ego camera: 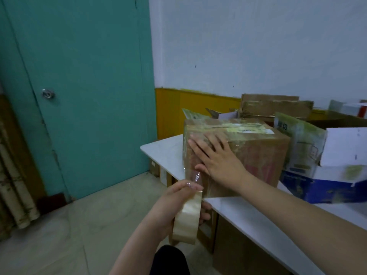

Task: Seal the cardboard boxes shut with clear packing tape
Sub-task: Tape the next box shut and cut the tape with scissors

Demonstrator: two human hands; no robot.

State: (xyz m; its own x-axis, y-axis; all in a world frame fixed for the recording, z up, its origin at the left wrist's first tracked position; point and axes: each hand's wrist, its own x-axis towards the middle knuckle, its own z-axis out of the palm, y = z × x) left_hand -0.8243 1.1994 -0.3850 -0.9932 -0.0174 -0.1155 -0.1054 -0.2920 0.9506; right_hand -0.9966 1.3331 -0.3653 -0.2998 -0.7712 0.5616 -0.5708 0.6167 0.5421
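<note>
A: How many boxes do you count?

B: One brown cardboard box (pixel 258 151) stands at the near-left corner of the white tabletop (pixel 248 215), closed, its top and side already shiny with clear tape. Just to its right lies one blue-and-white carton (pixel 337 175) with its flaps open. Behind them I see two flattened brown cardboard pieces (pixel 276 108) stacked against the wall; farther right the shapes are too blurred to count.

A: And the tape?

B: One roll of clear packing tape (pixel 187 219), held below the tabletop's edge, off the box's near-left corner. A clear strip (pixel 193 176) runs from the roll up to that corner of the box.

A: Who holds what?

B: Two hands. The left hand (pixel 178 203) has its grip closed around the roll, thumb on top, fingers curled through the core. The right hand (pixel 216 157) lies flat on the box's near side, fingers straight and spread, pressing the tape down; its grip is not closed on anything.

A: Anything else?

B: One teal door (pixel 83 86) with one round metal lock (pixel 48 93) at the left, and more brown cartons (pixel 228 247) under the tabletop, number unclear.
</note>
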